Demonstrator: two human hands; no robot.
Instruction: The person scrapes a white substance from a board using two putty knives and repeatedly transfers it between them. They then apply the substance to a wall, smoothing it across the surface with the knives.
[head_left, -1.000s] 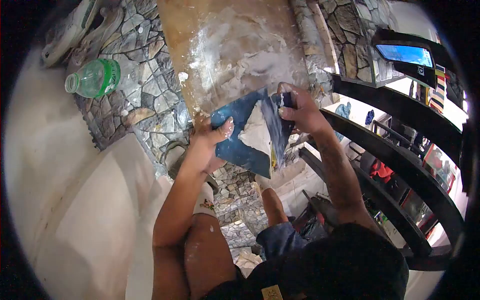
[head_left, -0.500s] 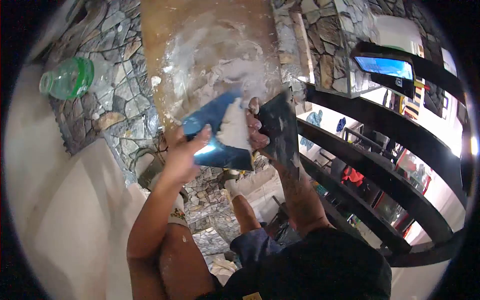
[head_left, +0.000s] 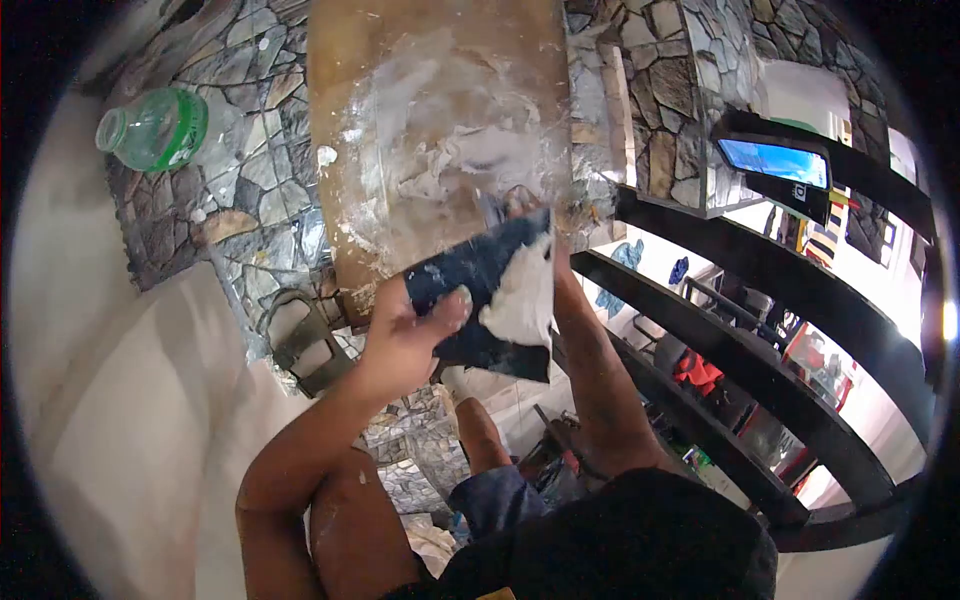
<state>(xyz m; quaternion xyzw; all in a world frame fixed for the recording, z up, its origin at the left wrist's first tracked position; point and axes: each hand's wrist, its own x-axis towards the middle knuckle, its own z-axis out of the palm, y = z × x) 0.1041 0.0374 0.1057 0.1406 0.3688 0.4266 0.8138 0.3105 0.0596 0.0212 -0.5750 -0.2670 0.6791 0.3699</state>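
My left hand [head_left: 410, 335] is closed on the edge of a flat dark putty spreader [head_left: 460, 275], thumb on its face. A thick lump of white putty [head_left: 522, 295] clings to the right side of that blade. Behind it, my right hand [head_left: 522, 202] is mostly hidden, its fingers curled near the board. It grips a second putty spreader [head_left: 490, 207], of which only a blurred grey strip shows. Beyond my hands, wet putty [head_left: 490, 148] is smeared across a brown board [head_left: 430, 30].
A green-labelled plastic bottle [head_left: 155, 130] lies on the stone-patterned surface [head_left: 265, 215] at left. Black slats [head_left: 740, 250] run along the right, with a phone-like screen [head_left: 775, 162] above them. A pale draped surface [head_left: 150, 400] is at lower left.
The left spreader has come lower and slightly right, its putty side now in front of my right forearm. My right hand has gone behind it, towards the board, with its own blade.
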